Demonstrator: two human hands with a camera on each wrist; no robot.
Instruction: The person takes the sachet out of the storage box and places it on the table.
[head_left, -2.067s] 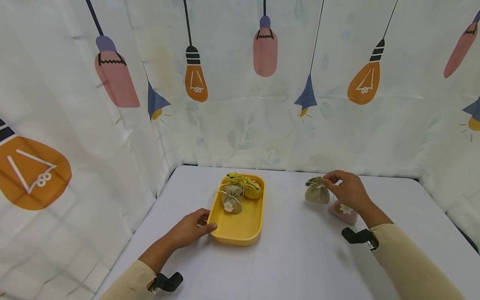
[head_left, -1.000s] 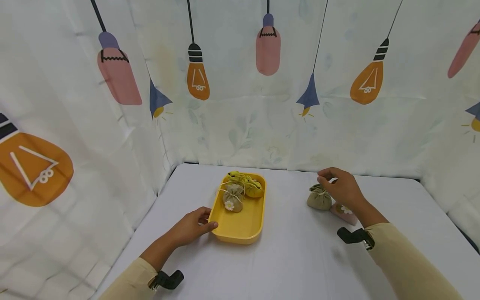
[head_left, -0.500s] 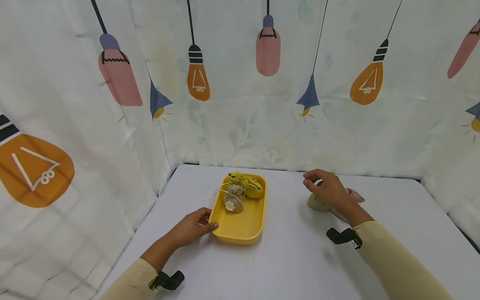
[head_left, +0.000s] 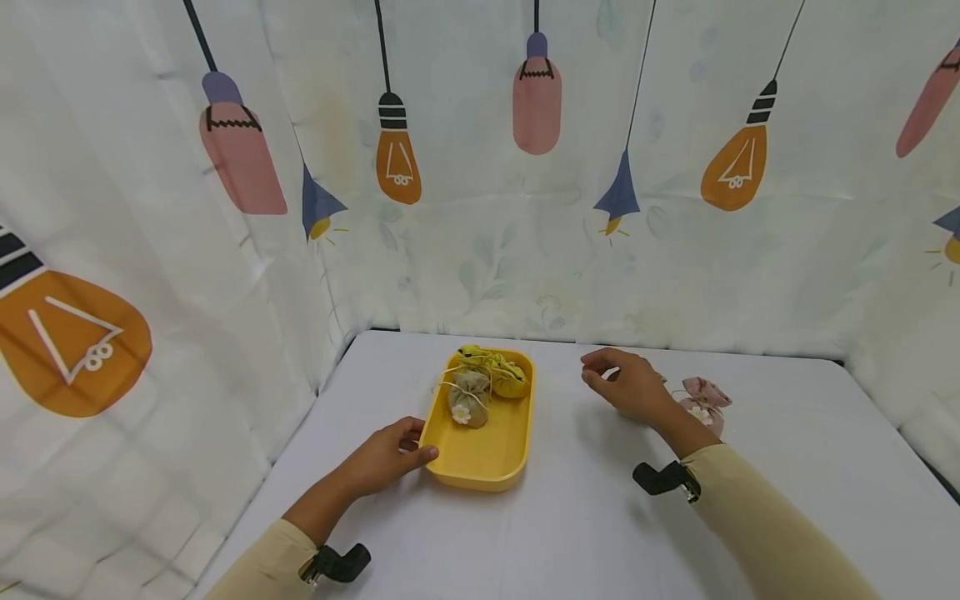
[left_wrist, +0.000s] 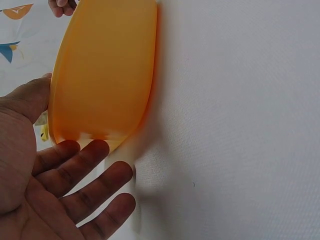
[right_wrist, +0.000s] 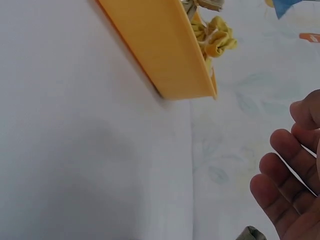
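Observation:
My left hand (head_left: pixel 386 457) holds the near left corner of a yellow tray (head_left: pixel 480 458), thumb at the rim and fingertips against the outer wall (left_wrist: pixel 105 75). Inside the tray, toward its far end, lie a beige drawstring pouch (head_left: pixel 468 400) with a white flower and yellow drawstring pouches (head_left: pixel 508 379). Right of the tray, my right hand (head_left: pixel 630 387) hovers with loosely bent fingers and nothing between them. An olive drawstring pouch (right_wrist: pixel 251 233) sits mostly hidden behind that hand. Just beyond the right wrist stands a pink drawstring pouch (head_left: pixel 705 396) with a white flower.
The tray and pouches are on a white-covered table (head_left: pixel 570 517). A white curtain (head_left: pixel 480 250) printed with lamps hangs behind the table's far edge and along its left side. Each wrist wears a black camera mount (head_left: pixel 341 564).
My right hand has let go of the olive pouch, leaving it on the table, and has moved left toward the tray, uncovering the pink pouch. The left hand has stayed at the tray.

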